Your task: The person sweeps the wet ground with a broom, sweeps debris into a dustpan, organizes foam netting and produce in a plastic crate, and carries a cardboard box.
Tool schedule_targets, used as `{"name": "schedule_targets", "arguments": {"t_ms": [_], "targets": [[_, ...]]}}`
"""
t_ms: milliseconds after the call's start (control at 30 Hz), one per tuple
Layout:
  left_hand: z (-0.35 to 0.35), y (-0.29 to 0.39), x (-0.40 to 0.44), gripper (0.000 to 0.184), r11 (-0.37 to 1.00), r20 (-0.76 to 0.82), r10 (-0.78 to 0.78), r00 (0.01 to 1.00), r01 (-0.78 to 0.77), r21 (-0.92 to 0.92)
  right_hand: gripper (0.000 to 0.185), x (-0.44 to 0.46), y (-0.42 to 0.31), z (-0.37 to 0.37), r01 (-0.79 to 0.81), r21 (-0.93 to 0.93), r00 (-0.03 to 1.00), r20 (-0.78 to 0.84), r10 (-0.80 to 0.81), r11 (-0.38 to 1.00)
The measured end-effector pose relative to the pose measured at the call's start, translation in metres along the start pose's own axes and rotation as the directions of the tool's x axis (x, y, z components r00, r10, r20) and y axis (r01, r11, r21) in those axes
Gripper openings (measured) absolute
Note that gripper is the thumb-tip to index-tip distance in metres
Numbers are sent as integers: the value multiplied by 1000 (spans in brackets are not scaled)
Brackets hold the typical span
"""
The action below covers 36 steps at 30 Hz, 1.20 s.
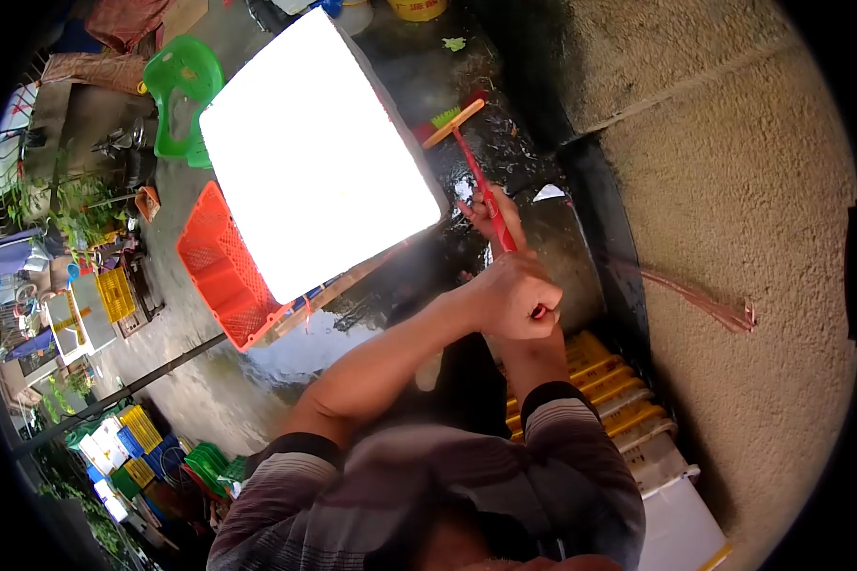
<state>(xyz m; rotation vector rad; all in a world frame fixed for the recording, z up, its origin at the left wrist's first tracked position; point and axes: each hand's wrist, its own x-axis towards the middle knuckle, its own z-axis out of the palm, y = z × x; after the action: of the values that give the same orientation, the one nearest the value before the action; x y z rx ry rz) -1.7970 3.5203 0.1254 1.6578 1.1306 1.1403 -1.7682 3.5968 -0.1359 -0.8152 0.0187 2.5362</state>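
Note:
A scrub brush with a red handle (474,164) and an orange head (455,124) extends away from me over the dark, wet floor. Green bristles show along the far side of its head. My left hand (514,293) is closed in a fist around the near end of the handle. Farther up, my right hand (497,217) holds the handle from below, its fingers partly hidden behind it. My left forearm crosses over the right one. Left of the brush is a large white box (319,157), its bright top overexposed.
A red-orange plastic basket (224,271) lies beside the white box, with a green plastic chair (183,100) beyond. Close on the right runs a rough beige wall (733,181). Stacked yellow and white crates (605,385) stand by my right arm. Colourful crates (133,447) are piled at lower left.

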Motion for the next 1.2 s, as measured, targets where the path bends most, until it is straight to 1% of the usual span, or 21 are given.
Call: {"name": "schedule_targets", "arguments": {"t_ms": [33,67,100,167,233,267,333,367,467,567,667,767,800,867,900,933,1000,1067,1100,1133,1200], "targets": [[0,0,2,22,999,-39,-42,998,42,-19,13,-9,-2,0,-8,-33,998,-60,6,999],[0,5,2,21,1000,-86,-21,996,19,-21,12,-19,-4,2,-23,-68,993,-117,15,997],[-4,17,6,21,1000,-135,4,991,-6,-16,12,-37,-10,17,-26,-95,993,-114,15,995],[-15,40,6,21,1000,-222,25,975,-25,-1,12,-59,-22,47,-47,-258,976,-218,-11,965],[-22,60,2,24,998,-441,48,896,-31,46,13,-70,-30,69,-79,-382,944,-327,-54,921],[-23,68,-2,25,997,-546,63,835,-30,68,13,-75,-29,79,-85,-423,929,-361,-82,902],[-23,80,-20,27,996,-580,83,810,-59,59,13,-88,-32,111,-92,-508,897,-416,-151,856],[-21,87,-30,28,996,-591,92,801,-76,51,12,-95,-29,116,-111,-499,897,-423,-130,860],[-15,120,-43,28,983,-497,174,850,-179,38,13,-113,-16,125,-136,-506,915,-394,-87,852],[-1,115,-52,29,984,-481,173,859,-175,41,14,-114,0,117,-200,-499,919,-394,-15,843],[5,89,-63,29,997,-537,80,840,-62,52,14,-99,0,78,-240,-600,908,-417,-43,763],[1,71,-81,28,999,-565,15,825,-33,-22,16,-98,-11,66,-274,-630,848,-515,-127,727],[-5,72,-85,28,999,-568,4,823,-30,-38,16,-104,-10,67,-258,-633,844,-516,-149,730],[-18,80,-97,27,990,-548,84,832,-130,-47,16,-108,-2,69,-219,-638,843,-505,-186,738],[-24,89,-105,27,983,-522,120,845,-174,-55,19,-116,3,74,-189,-649,866,-464,-187,737],[-25,95,-112,27,974,-494,158,855,-217,-65,20,-126,10,80,-217,-686,857,-475,-200,695],[-17,104,-126,27,966,-516,131,846,-226,-125,22,-131,18,93,-258,-758,852,-471,-229,600],[-15,112,-143,27,954,-520,130,844,-249,-166,22,-135,21,84,-325,-834,858,-458,-232,447],[-15,108,-158,24,966,-393,114,913,-194,-171,21,-135,18,78,-361,-865,860,-453,-234,348],[-14,109,-162,25,973,-331,113,937,-172,-155,20,-135,14,69,-395,-886,863,-448,-233,242],[-17,109,-171,31,985,-211,107,972,-133,-111,18,-127,-4,29,-377,-926,898,-368,-243,9]]}}
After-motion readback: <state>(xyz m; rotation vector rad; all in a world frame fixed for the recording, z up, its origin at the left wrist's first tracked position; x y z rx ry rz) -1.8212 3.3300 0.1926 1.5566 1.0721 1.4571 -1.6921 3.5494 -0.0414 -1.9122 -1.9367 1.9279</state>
